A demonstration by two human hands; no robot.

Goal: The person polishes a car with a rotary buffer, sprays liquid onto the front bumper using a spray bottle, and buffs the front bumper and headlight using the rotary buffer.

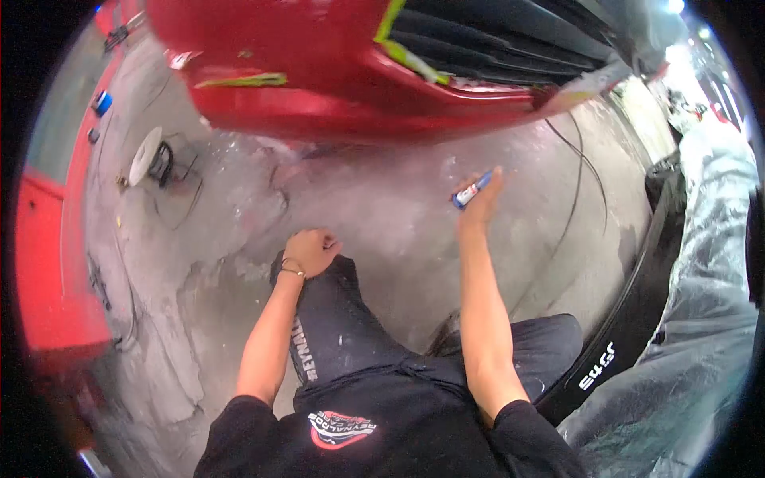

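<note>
"One slim blue-and-white tube (pixel 470 193): location, relative to the glossy red painted car panel (pixel 319 103)?"

"On the wearer's side, apart from the panel; in the right hand (pixel 483 204), fingers closed around it. Long axis slanting, one end up toward the panel, the other down and leftward. Right hand nearer the panel."

"Left hand (pixel 314 251)?"

"Farther from the panel, resting on the knee, fingers half curled; contents, if any, cannot tell."

"Lettering?"

"Farthest from the panel, black short-sleeved shirt (pixel 422 426): 'REYNALDOS'. Dark trousers (pixel 339 315): 'REYNAL', remainder unclear. Tube label: illegible."
</note>
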